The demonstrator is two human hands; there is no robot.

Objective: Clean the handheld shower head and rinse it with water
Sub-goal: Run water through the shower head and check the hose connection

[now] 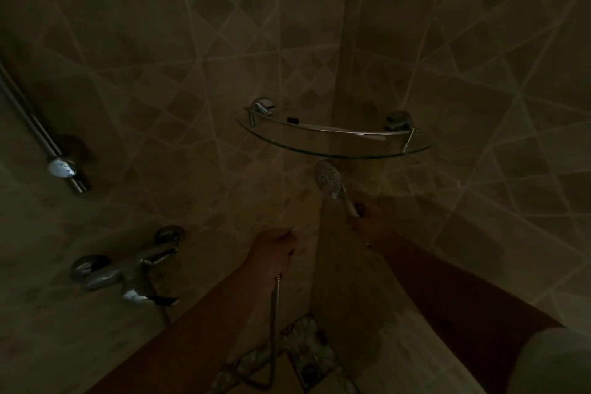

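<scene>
Chrome round handheld shower head point(327, 177) sits just under the glass corner shelf point(332, 153), your right hand point(372, 221) gripping its handle, left hand point(276, 249) curled around the metal hose point(274, 313). No water visible; cleaning and rinsing look undone.

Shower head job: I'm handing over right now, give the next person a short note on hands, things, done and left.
Right hand grips the handle of the shower head, face tilted toward the camera, just below the glass corner shelf.
Left hand is curled round the metal hose, which hangs down toward the floor.
Mixer tap is on the left wall, untouched by either hand.
Done: head is off its holder and in hand.
No water visible; dim light hides whether it was scrubbed.
Left: clean if needed, then rinse.
</scene>
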